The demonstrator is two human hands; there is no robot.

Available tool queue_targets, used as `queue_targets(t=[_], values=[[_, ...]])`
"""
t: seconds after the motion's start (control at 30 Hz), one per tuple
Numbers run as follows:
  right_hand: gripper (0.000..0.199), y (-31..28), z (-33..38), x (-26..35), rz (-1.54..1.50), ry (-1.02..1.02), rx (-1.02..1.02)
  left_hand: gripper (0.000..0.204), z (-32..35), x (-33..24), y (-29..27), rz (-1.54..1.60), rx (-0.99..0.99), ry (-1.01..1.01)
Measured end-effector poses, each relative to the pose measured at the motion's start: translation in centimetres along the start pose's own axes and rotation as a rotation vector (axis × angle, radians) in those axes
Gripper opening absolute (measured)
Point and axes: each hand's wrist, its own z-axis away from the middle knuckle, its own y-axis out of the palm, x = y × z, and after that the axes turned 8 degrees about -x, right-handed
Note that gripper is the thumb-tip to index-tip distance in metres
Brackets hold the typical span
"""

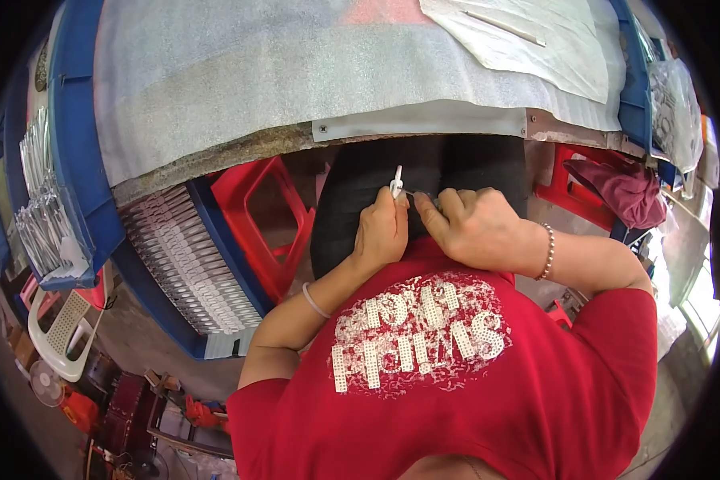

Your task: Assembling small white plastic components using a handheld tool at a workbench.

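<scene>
While a left bin [74, 120] holds silver sticks [40, 228] and the crate [154, 300] beside it holds metal pieces [188, 260], the left hand [382, 230] pinches a white part [397, 184] over the lap [346, 196]. The right hand [478, 228] grips a thin rod [410, 193], which could slip and poke the left hand if pushed hard. Far right, a clear bag [675, 112] by a blue bin [635, 88] holds grey bits.

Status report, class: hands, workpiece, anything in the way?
Left hand gripping small white piece. Right hand holding thin rod beside it. Table edge beyond, not between them.
</scene>
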Motion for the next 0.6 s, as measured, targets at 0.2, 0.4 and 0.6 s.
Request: queue_targets(t=[0.2, 0.4, 0.6], values=[[0.021, 2.2, 0.2, -1.2, -1.451, 1.272, 0.084, 0.01, -0.5, 0.3, 0.0, -0.057, -0.024, 0.02], [0.045, -1.0, -0.3, 0.5, -0.008, 0.075, 0.198, 0.011, 0.1, 0.1, 0.3, -0.064, 0.008, 0.027], [0.043, -0.5, -1.6, -0.9, -0.27, 0.221, 0.29, 0.011, -0.4, 0.4, 0.3, 0.0, -0.023, 0.015]])
